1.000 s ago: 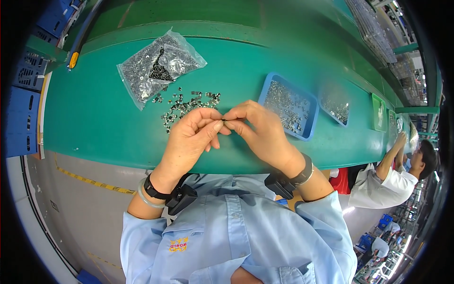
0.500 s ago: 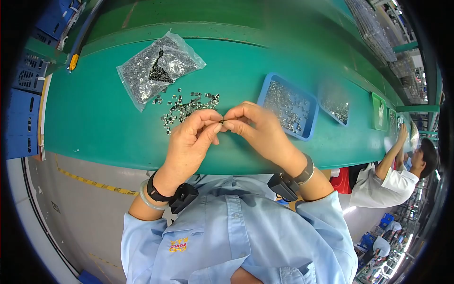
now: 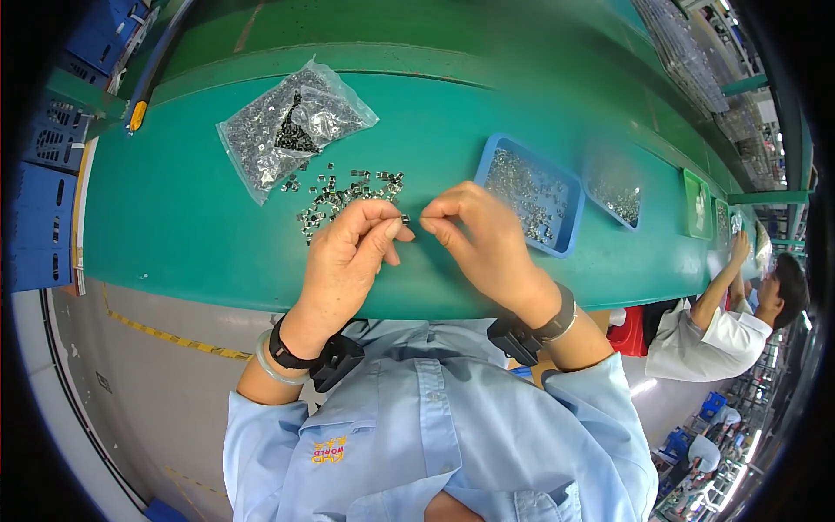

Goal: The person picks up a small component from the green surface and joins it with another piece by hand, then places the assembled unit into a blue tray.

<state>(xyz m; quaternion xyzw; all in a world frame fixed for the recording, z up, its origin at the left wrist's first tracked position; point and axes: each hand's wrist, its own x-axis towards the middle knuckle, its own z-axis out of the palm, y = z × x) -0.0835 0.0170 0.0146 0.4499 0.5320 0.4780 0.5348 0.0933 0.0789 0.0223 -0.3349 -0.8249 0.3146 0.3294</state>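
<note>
Between the thumb and index finger of my left hand I pinch a small shiny metal part. Just to its right, a small gap away, my right hand has thumb and index fingertips pressed together; whether anything tiny sits between them is hidden. Beyond my left hand lies a loose pile of small metal parts on the green tabletop. A clear plastic bag full of similar small parts rests behind that pile.
Right of my right hand stands a blue tray of small metal pieces, with a second tray beside it. Farther right is a green tray. A co-worker sits at the table's right end. Blue crates stand at left.
My hands were touching at the fingertips around the small part. They have drawn apart, the right one moving slightly right, and the part stays in my left fingers.
</note>
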